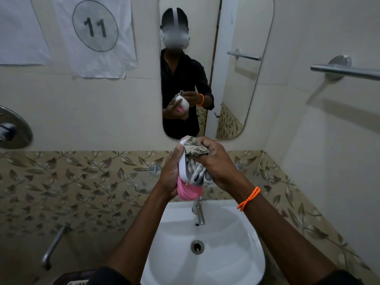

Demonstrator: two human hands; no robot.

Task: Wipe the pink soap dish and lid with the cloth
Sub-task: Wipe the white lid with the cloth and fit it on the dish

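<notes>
Both forearms raised: left hand (pixel 169 173) grips soap dish (pixel 188 187), right hand (pixel 218 161) bunches cloth (pixel 197 155).

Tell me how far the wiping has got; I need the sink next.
Under way. The left hand holds the pink soap dish with its white part above the sink, and the right hand presses the cloth into it. Nothing is set down as finished; no separate lid shows.

A pink plastic soap dish (pixel 189 191) with a white band was seen; the crumpled cloth (pixel 196 161) was patterned grey and beige, the beaded wristband (pixel 248 198) orange.
</notes>
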